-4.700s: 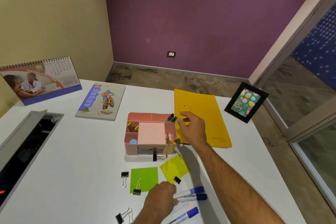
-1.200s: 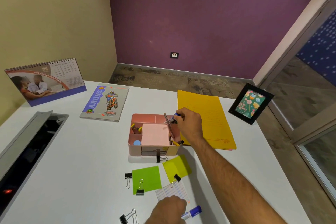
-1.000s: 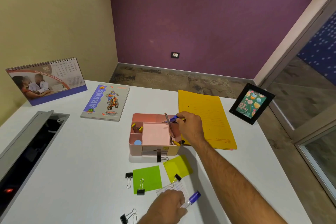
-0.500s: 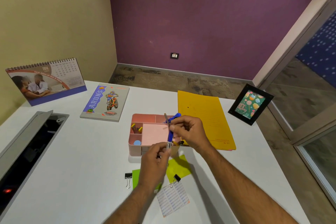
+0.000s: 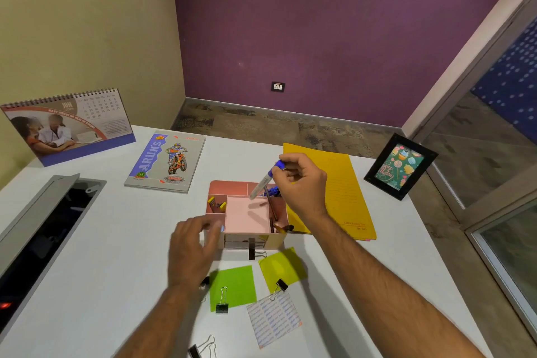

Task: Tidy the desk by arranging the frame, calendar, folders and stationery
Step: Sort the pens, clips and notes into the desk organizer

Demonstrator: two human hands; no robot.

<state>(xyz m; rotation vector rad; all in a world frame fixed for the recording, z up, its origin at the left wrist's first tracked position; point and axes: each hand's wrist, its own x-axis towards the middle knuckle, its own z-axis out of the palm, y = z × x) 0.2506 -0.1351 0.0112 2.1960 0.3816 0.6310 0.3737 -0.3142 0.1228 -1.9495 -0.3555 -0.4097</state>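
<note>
A pink desk organiser (image 5: 229, 187) stands mid-desk with pens, clips and a pink pad inside. My right hand (image 5: 302, 186) hovers over its right side, pinching a blue-capped marker (image 5: 266, 179) tilted down toward the box. My left hand (image 5: 191, 247) rests open at the organiser's front-left corner, fingers spread, holding nothing. A yellow folder (image 5: 343, 192) lies to the right of the box. The black photo frame (image 5: 399, 166) stands at the right edge. The desk calendar (image 5: 68, 125) stands far left, with a notebook (image 5: 167, 161) flat beside it.
In front of the organiser lie a green sticky note (image 5: 236, 282), a yellow-green one (image 5: 283, 266), a printed label sheet (image 5: 274, 318) and several black binder clips (image 5: 222, 301). An open cable hatch (image 5: 43, 229) sits in the desk on the left.
My left hand passed the last blue marker to my right hand, then dropped to the organiser's front-left corner. My right hand lifted the marker above the box.
</note>
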